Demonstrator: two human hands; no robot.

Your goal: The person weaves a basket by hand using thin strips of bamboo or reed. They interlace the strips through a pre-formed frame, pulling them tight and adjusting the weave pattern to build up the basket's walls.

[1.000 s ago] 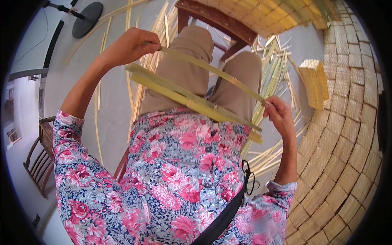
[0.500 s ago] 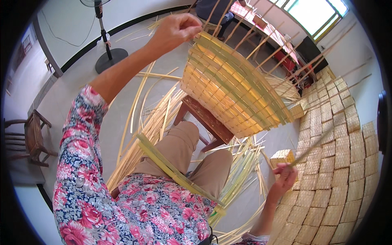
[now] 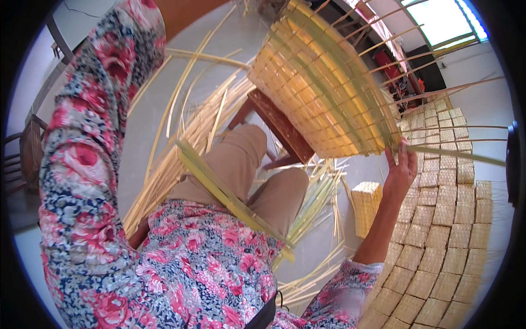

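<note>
My left hand is out of sight past the top edge; only that arm's forearm and floral sleeve show. My right hand [image 3: 400, 169] has its fingertips on a flat green strip [image 3: 457, 154] at the right corner of a large woven bamboo basket [image 3: 318, 77]. The strip sticks out to the right. The basket has yellow and green bands and long unwoven stakes, and it rests on a reddish wooden stool [image 3: 279, 123]. A few split green-yellow strips [image 3: 213, 183] lie across my lap.
Loose pale strips [image 3: 197, 115] and greener ones [image 3: 315, 211] lie on the floor. A small woven block [image 3: 366, 205] stands beside stacked woven pieces [image 3: 444, 257] at the right. A wooden chair [image 3: 30, 148] is at the left, a long table [image 3: 378, 22] and window [image 3: 444, 19] behind.
The view has swung from my lap to the basket. My left hand has moved up out of sight. My right hand has risen to the basket's right corner with the strip.
</note>
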